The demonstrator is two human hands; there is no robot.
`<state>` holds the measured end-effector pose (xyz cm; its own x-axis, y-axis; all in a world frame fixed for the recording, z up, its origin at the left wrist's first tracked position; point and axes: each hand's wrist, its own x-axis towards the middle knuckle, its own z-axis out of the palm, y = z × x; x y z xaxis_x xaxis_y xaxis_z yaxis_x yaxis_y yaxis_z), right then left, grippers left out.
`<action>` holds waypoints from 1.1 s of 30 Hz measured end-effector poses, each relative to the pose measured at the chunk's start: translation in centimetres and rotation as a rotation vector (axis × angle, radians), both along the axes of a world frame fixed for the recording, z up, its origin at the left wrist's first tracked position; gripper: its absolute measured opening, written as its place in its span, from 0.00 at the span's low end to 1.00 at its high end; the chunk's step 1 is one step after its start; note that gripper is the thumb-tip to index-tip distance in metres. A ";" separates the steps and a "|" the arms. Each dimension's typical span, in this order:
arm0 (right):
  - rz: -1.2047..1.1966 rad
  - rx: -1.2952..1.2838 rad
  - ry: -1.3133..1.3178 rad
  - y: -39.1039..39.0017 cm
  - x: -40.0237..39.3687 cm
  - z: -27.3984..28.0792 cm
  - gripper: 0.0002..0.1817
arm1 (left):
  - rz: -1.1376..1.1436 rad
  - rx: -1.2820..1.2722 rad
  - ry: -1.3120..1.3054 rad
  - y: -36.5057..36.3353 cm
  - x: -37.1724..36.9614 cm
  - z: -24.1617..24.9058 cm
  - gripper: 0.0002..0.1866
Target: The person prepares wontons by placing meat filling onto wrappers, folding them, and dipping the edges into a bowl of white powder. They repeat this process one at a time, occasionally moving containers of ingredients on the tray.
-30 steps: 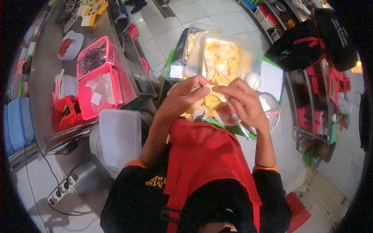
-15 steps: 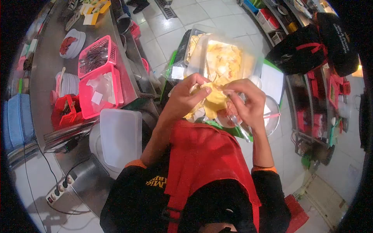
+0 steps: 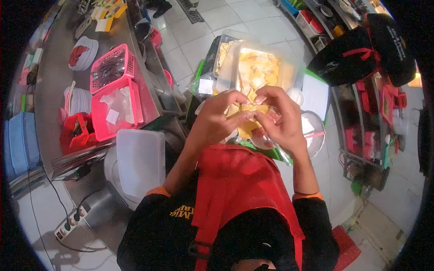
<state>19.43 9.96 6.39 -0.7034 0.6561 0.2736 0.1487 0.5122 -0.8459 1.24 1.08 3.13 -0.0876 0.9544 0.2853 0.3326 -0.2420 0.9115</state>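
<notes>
My left hand (image 3: 220,113) and my right hand (image 3: 284,121) meet over the work surface. Both pinch a thin yellow dough wrapper (image 3: 247,108) between thumbs and fingertips, and the fingers cover much of it. More yellow wrappers (image 3: 245,129) lie just beneath. Under my right hand stands a bowl of pinkish minced filling (image 3: 259,136), partly hidden. A metal fork or spoon (image 3: 285,156) leans out of that bowl. Beyond my hands, a clear plastic container (image 3: 291,67) holds yellow folded pieces (image 3: 257,67).
A metal bowl (image 3: 320,124) with a pink-handled utensil sits to the right. On the left steel counter (image 3: 52,90) are pink baskets (image 3: 96,119), stacked white plates (image 3: 88,56) and cutlery. A translucent lid (image 3: 141,162) stands nearer. Black bags hang by the right shelves.
My hands have come closer together, and my fingertips now press the wrapper's edges together. The wrapper looks more folded than before. My right hand has moved slightly left.
</notes>
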 end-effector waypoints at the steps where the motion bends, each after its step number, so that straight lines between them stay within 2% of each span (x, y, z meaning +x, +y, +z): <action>1: 0.004 -0.005 0.010 0.0 0.0 -0.2 0.21 | -0.008 0.000 -0.023 0.1 0.0 -0.4 0.14; 5: -0.038 -0.089 0.005 -0.8 0.0 0.0 0.20 | -0.003 -0.016 -0.045 0.1 -0.2 -0.7 0.13; 8: -0.057 -0.090 -0.025 -1.0 -0.1 0.0 0.18 | 0.010 0.029 0.057 -0.1 -0.3 -1.9 0.13; 10: -0.056 -0.066 -0.039 -0.9 -0.2 -0.2 0.16 | 0.002 -0.226 -0.241 -0.4 -0.4 -2.4 0.12; 11: -0.066 -0.047 -0.023 -0.7 -0.2 -0.5 0.15 | 0.003 -0.226 -0.241 -0.6 -0.4 -2.5 0.12; 13: -0.118 -0.078 -0.020 0.4 -0.2 -1.4 0.14 | 0.115 -0.416 -0.688 -1.1 -0.7 -2.2 0.10; 14: -0.159 -0.130 -0.036 1.4 0.1 -2.1 0.14 | 0.119 -0.415 -0.689 -1.3 -1.1 -2.4 0.10; 16: -0.264 -0.108 -0.191 4.2 0.4 -4.0 0.16 | 0.264 -0.260 -0.600 -1.6 -2.0 -3.3 0.10; 18: -0.239 -0.096 -0.365 6.8 0.4 -6.0 0.16 | 0.263 -0.267 -0.640 -2.0 -2.7 -3.6 0.12; 21: -0.129 -0.239 -0.215 8.5 -1.2 -8.3 0.15 | 0.237 -0.282 -0.678 -2.1 -3.2 -3.2 0.16; 24: -0.162 -0.267 -0.233 10.1 -3.5 -10.3 0.14 | 0.158 -0.256 -0.557 -2.1 -3.0 -3.4 0.19; 25: -0.189 -0.148 -0.270 10.4 -4.1 -11.2 0.15 | 0.143 -0.266 -0.568 -2.1 -2.7 -3.1 0.19; 26: -0.191 -0.148 -0.269 10.3 -3.9 -11.8 0.15 | 0.127 -0.272 -0.577 -1.9 -2.6 -3.0 0.20; 28: -0.258 0.368 -0.282 9.7 -4.5 -10.8 0.17 | 0.134 -0.255 -0.490 -1.7 -3.1 -3.4 0.20; 29: -0.250 0.170 -0.234 9.0 -4.3 -10.4 0.21 | 0.146 -0.250 -0.413 -1.9 -3.1 -3.7 0.21; 30: -0.235 0.161 -0.241 7.7 -4.4 -8.3 0.21 | 0.160 -0.259 -0.421 -2.0 -3.0 -3.7 0.21; 32: 0.148 -0.119 -0.042 5.3 -4.2 -4.7 0.23 | 0.132 -0.301 -0.499 -1.4 -3.0 -3.1 0.20; 33: 0.199 -0.122 -0.042 4.0 -4.2 -4.2 0.23 | 0.111 -0.296 -0.501 -1.4 -2.8 -3.0 0.20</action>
<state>15.27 13.99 2.14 -0.8311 0.5300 0.1686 0.0915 0.4293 -0.8985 -1.57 -0.29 0.09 -0.2466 0.9646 -0.0936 -0.1471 0.0582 0.9874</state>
